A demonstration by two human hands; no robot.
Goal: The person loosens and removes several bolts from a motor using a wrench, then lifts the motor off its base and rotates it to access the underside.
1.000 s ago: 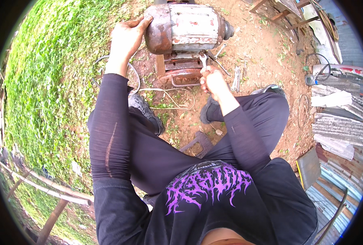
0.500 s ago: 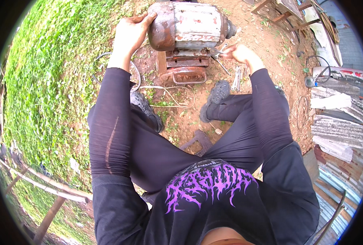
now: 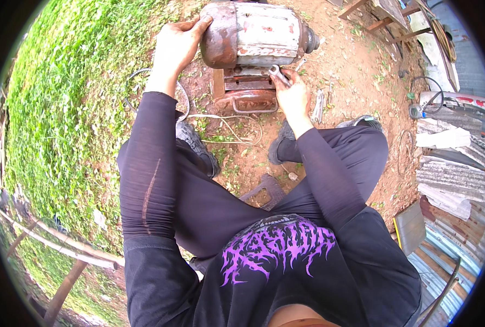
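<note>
An old electric motor (image 3: pixel 268 34), with flaking white paint and a rusty brown end cover (image 3: pixel 219 41), sits on a rusty metal base (image 3: pixel 246 102) with a handle loop at its near side. My left hand (image 3: pixel 178 44) grips the motor's left end, its thumb on the cover and other fingers partly hidden behind. In my right hand (image 3: pixel 293 94) is a wrench (image 3: pixel 278 74), its head up against the mount below the motor; whether it sits on a bolt I cannot tell. More wrenches (image 3: pixel 318 106) lie on the dirt right of that hand.
My shoes (image 3: pixel 196 143) are planted on either side, near the base. A loose cord (image 3: pixel 229 124) trails over the dirt between them. Grass (image 3: pixel 68 120) covers the left. Corrugated roofing sheets (image 3: pixel 452 177) and a wooden bench (image 3: pixel 381 16) stand to the right.
My right hand has come left and nearer, from beside the motor's lower right to in front of the mount, the wrench now plainly showing. My left hand stays on the motor.
</note>
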